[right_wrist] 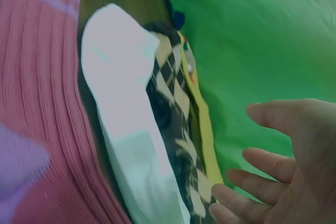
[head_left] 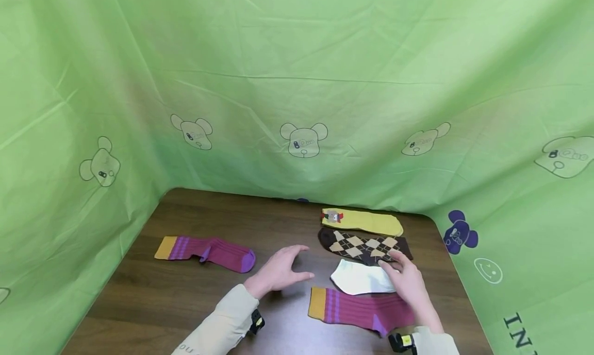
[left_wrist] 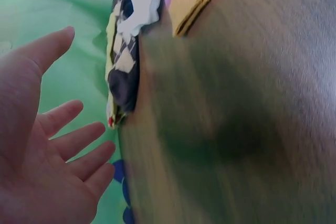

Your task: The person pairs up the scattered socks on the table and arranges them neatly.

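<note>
My left hand (head_left: pixel 280 270) hovers over the middle of the table with fingers spread and nothing in it. In the left wrist view its thumb and fingers stand apart. On the right side, my right hand (head_left: pixel 408 283) is held over the right end of a white sock (head_left: pixel 359 277), its fingers loosely bent and holding nothing. Behind the white sock lies a dark argyle sock (head_left: pixel 355 246), and beyond that a yellow sock (head_left: pixel 366 221) with a small figure at one end. In front lies a maroon sock (head_left: pixel 348 307) with an orange cuff, partly covered by the right hand.
Apart on the left lies another maroon sock (head_left: pixel 223 253) with an orange cuff and purple toe. The brown wooden table (head_left: pixel 185 298) is bordered by green cloth (head_left: pixel 297 97) with bear prints at the back and sides.
</note>
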A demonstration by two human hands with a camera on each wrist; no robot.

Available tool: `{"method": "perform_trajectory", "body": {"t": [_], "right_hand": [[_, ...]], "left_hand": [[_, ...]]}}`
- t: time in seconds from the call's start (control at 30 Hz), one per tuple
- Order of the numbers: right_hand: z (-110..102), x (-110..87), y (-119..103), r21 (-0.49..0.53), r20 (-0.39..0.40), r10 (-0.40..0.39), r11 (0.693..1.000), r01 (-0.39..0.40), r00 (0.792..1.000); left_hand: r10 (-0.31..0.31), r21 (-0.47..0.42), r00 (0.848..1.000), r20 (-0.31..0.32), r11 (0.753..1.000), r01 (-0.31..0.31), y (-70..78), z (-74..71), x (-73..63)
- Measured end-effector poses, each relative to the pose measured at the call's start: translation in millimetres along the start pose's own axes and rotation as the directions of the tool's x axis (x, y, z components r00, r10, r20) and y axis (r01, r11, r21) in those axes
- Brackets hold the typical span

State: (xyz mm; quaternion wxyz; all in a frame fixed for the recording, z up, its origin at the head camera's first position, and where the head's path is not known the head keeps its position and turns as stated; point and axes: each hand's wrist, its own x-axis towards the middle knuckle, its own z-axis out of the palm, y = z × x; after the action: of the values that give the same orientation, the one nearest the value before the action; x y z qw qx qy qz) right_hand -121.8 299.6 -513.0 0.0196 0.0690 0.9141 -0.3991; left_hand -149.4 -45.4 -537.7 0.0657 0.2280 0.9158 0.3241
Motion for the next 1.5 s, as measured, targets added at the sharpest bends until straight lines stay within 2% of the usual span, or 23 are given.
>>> {"method": "perform_trajectory", "body": {"t": [0.23, 0.37, 0.53, 0.67, 0.9, 1.17, 1.37, 1.5], "right_hand": [[13.2, 0.2, -13.2, 0.003, 0.006, -0.030, 1.000, 0.030, 1.000], [19.8, 1.1, -18.0, 0.025, 0.012, -0.084, 0.996, 0.083, 0.996], [27.7, 1.7, -24.0, 0.003, 0.021, -0.164, 0.986, 0.164, 0.986], [35.9, 1.4, -30.6, -0.017, 0.025, -0.194, 0.981, 0.194, 0.981], [56.1, 3.3, -43.8, 0.024, 0.047, -0.269, 0.963, 0.268, 0.962], [75.5, 2.5, -58.6, 0.061, 0.042, -0.294, 0.955, 0.291, 0.955], [91.2, 0.4, -75.4, 0.141, 0.016, -0.350, 0.928, 0.344, 0.937], [103.2, -0.9, -84.9, 0.160, 0.045, -0.366, 0.921, 0.355, 0.929]], "left_hand": [[-0.011, -0.037, 0.998, -0.056, 0.999, 0.009, -13.0, -13.8, -5.3], [-0.033, -0.043, 0.997, -0.076, 0.999, 0.029, -20.5, -22.1, -9.3], [-0.068, -0.051, 0.992, -0.107, 0.997, 0.063, -27.7, -34.7, -14.9], [-0.087, -0.054, 0.987, -0.133, 0.995, 0.081, -33.8, -44.3, -19.5], [-0.117, -0.052, 0.978, -0.173, 0.993, 0.110, -54.0, -59.4, -31.2], [-0.149, -0.053, 0.961, -0.232, 0.989, 0.141, -76.4, -83.4, -50.4], [-0.171, -0.052, 0.945, -0.279, 0.985, 0.163, -91.6, -99.0, -64.7], [-0.194, -0.049, 0.934, -0.299, 0.981, 0.188, -104.6, -106.5, -72.8]]}}
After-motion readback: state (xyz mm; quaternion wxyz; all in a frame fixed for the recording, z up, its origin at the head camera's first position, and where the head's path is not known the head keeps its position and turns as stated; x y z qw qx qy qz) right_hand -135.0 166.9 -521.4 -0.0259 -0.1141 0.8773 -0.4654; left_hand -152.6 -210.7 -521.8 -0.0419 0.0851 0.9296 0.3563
